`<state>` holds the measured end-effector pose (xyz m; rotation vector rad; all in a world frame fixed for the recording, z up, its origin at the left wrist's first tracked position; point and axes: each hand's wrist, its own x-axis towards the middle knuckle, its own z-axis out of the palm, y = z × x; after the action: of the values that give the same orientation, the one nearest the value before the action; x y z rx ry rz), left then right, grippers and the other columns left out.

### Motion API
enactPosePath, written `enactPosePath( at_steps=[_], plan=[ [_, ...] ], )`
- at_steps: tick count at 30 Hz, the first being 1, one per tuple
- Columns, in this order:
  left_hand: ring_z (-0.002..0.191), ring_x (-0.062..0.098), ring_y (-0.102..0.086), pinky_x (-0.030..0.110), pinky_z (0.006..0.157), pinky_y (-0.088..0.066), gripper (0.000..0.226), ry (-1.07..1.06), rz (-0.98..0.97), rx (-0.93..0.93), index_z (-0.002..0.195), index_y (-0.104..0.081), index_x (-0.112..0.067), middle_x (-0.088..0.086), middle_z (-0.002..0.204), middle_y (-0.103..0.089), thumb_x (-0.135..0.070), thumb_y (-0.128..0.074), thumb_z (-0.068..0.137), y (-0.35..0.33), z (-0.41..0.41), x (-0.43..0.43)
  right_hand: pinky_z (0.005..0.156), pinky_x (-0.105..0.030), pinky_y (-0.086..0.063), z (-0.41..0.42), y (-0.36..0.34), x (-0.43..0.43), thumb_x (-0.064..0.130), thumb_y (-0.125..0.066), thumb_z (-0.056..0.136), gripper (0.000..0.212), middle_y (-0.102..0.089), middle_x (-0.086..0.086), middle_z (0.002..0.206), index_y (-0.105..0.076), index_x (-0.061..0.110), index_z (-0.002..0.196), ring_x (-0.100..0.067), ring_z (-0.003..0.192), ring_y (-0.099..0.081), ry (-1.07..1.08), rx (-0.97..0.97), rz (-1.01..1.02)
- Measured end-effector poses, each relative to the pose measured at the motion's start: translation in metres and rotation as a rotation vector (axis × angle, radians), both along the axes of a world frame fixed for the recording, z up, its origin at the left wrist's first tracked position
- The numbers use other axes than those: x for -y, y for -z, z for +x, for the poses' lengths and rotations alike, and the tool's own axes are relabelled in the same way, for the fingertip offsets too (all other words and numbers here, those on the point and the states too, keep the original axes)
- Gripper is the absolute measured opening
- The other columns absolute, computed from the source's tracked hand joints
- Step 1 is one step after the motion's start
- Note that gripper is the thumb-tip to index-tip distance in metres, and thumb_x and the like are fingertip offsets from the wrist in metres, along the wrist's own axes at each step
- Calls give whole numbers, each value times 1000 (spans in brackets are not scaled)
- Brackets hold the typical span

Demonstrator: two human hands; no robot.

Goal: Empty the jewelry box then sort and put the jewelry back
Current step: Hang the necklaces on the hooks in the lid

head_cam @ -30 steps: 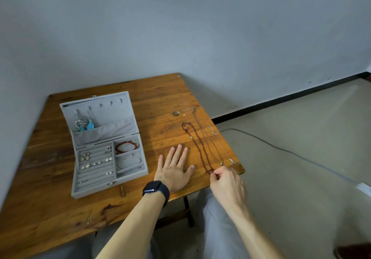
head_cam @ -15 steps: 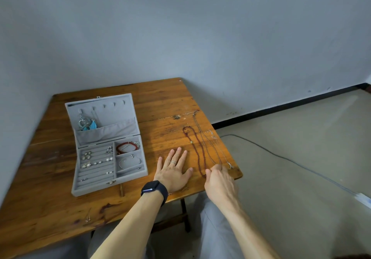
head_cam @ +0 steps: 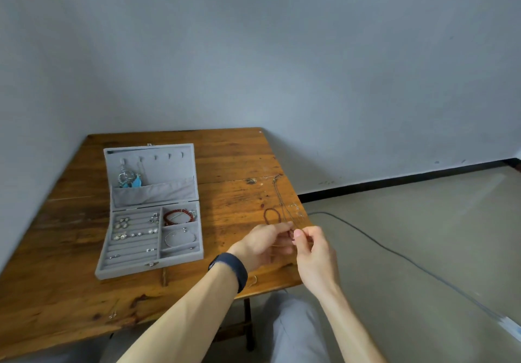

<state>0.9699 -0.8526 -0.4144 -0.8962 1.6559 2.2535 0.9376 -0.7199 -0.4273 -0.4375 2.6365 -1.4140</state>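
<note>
Grip: left hand (head_cam: 262,243) and right hand (head_cam: 315,250) both pinched the near end of the dark bead necklace (head_cam: 270,212), which trailed across the table (head_cam: 225,165) near its right edge, beside thin chains (head_cam: 282,193). Judged light, limp and tangle-prone; best held at the clasp.

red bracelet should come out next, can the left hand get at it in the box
Probably yes: the lid is open and nothing covers the red bracelet, but the left hand pinches a necklace.
</note>
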Motion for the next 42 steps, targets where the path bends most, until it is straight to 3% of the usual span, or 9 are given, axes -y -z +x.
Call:
enactPosePath(
  at_steps=[7,12,15,19,27,30,34,38,42],
  plan=[
    [93,19,-65,33,89,-52,19,-218,164,-143,96,-73,-12,4,100,-76,-31,-74,90,-4,-5,4,67,-23,-43,5,-2,-8,33,-54,101,11,-69,10,88,-56,26,92,-10,83,-63,58,13,-120],
    [77,14,-59,27,72,-49,25,-255,132,-192,90,-79,-11,4,85,-67,-35,-70,92,-18,9,39,59,-7,-41,16,-6,-1,33,-54,101,12,-66,12,91,-56,23,96,-1,81,-59,-24,27,-126],
    [59,7,-47,22,57,-34,27,-309,76,-212,84,-79,-13,-1,76,-59,-34,-65,96,-31,16,74,65,-10,-43,22,2,8,33,-58,99,8,-65,13,91,-54,28,94,-2,85,-61,-92,11,-135],
    [55,1,-49,19,55,-32,33,-372,-2,-205,74,-79,-16,-4,81,-63,-29,-61,99,-56,33,124,70,-3,-43,27,8,24,34,-59,98,19,-64,20,111,-58,35,117,7,98,-59,-189,-15,-137],
    [49,2,-50,16,48,-30,20,-340,-278,-113,95,-67,-15,-3,91,-76,-26,-53,104,-113,84,208,79,-6,-43,27,9,82,33,-55,101,20,-61,19,107,-67,29,116,0,102,-58,-432,-229,37],
    [50,4,-51,17,47,-38,20,-381,-463,-73,103,-73,-7,2,92,-77,-24,-61,99,-139,107,237,83,-11,-49,24,13,108,33,-56,100,16,-62,19,105,-66,28,112,3,97,-59,-511,-266,58],
    [61,8,-53,18,53,-44,17,-140,-776,47,107,-75,-14,2,96,-77,-21,-73,91,-168,136,257,84,-18,-47,20,9,147,32,-52,102,15,-60,18,102,-65,26,108,0,95,-56,-582,-314,44],
    [97,13,-66,28,86,-54,22,219,-1358,362,107,-76,-22,-7,104,-73,-21,-77,85,-174,148,272,81,-26,-49,8,9,191,30,-46,105,19,-61,9,102,-63,23,108,-7,91,-57,-624,-410,89],
    [89,15,-68,32,85,-57,9,52,-1584,418,88,-78,-24,-3,98,-75,-17,-72,88,-173,159,291,79,-22,-46,-5,3,225,30,-44,106,21,-59,7,103,-62,20,110,-9,92,-57,-686,-463,97]
  ],
)
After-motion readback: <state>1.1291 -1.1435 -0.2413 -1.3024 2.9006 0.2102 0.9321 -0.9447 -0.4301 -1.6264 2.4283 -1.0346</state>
